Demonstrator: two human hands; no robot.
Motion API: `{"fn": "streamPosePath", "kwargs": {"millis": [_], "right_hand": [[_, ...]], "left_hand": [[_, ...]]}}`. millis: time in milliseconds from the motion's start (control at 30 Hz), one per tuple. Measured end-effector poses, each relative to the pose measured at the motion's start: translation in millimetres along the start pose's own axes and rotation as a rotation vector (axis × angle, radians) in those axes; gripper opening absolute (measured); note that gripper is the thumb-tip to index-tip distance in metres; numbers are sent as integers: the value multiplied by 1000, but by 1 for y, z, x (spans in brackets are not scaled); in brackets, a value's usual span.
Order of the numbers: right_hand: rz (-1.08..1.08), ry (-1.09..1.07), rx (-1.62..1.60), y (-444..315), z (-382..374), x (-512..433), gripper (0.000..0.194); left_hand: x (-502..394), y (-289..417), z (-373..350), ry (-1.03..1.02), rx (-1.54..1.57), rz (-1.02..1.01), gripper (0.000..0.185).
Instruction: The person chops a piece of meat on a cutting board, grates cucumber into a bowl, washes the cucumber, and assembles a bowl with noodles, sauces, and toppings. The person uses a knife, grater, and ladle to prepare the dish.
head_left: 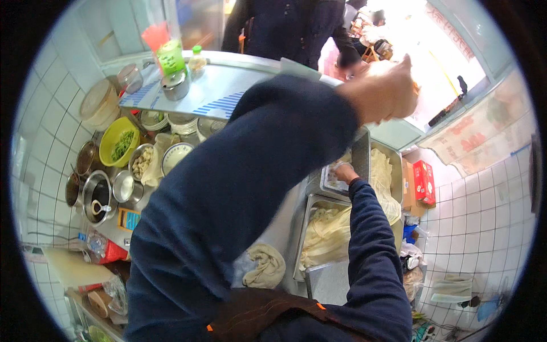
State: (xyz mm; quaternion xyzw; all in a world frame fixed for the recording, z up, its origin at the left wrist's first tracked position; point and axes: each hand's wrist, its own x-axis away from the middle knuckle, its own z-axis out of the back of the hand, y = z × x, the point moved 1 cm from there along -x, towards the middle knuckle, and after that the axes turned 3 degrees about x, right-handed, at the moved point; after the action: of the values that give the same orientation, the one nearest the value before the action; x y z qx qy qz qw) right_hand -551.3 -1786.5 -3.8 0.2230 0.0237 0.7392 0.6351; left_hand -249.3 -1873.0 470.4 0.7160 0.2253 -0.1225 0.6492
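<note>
My left arm reaches across the view to the upper right. At its end my left hand (388,95) is raised near the serving opening, blurred, with its fingers curled. A small orange patch shows at its edge, and I cannot make out what that is. Lower down, my right hand (345,172) reaches into a pale plastic container (329,181); clear plastic shows around its fingers, which are partly hidden. Beside it, a pale cloth (381,171) lies in a deep metal pan (398,166). Nearer me, a yellowish cloth (327,235) covers part of a second metal pan (301,239).
A person in dark clothes (284,30) stands beyond the counter. On the left are a yellow bowl (107,147) of chopped greens, a steel bowl (89,196) of dark liquid and stacked plates (183,124). A rolled towel (267,267) lies before me. Red cartons (424,181) stand right.
</note>
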Motion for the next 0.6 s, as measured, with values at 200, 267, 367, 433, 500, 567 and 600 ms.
{"fn": "streamPosePath", "kwargs": {"millis": [200, 267, 367, 433, 500, 567, 600], "right_hand": [[-184, -49, -319, -10, 14, 0, 25], [-365, -178, -386, -15, 29, -6, 27], [-374, -119, -341, -26, 49, -11, 25], [-485, 32, -490, -28, 51, -12, 24], [-332, 25, -356, -27, 43, -13, 25], [-252, -38, -360, -20, 26, -15, 23], [-257, 0, -448, -14, 16, -15, 22]], "left_hand": [[174, -18, -82, 62, -776, 221, 60], [235, -41, -88, 11, -597, 490, 56], [332, -77, -107, 340, -97, 886, 45], [386, -97, -124, 601, 152, 1061, 44], [432, -109, -137, 658, 131, 1071, 43], [470, -108, -157, 733, 114, 1106, 42], [481, -112, -160, 758, 95, 1104, 42]]}}
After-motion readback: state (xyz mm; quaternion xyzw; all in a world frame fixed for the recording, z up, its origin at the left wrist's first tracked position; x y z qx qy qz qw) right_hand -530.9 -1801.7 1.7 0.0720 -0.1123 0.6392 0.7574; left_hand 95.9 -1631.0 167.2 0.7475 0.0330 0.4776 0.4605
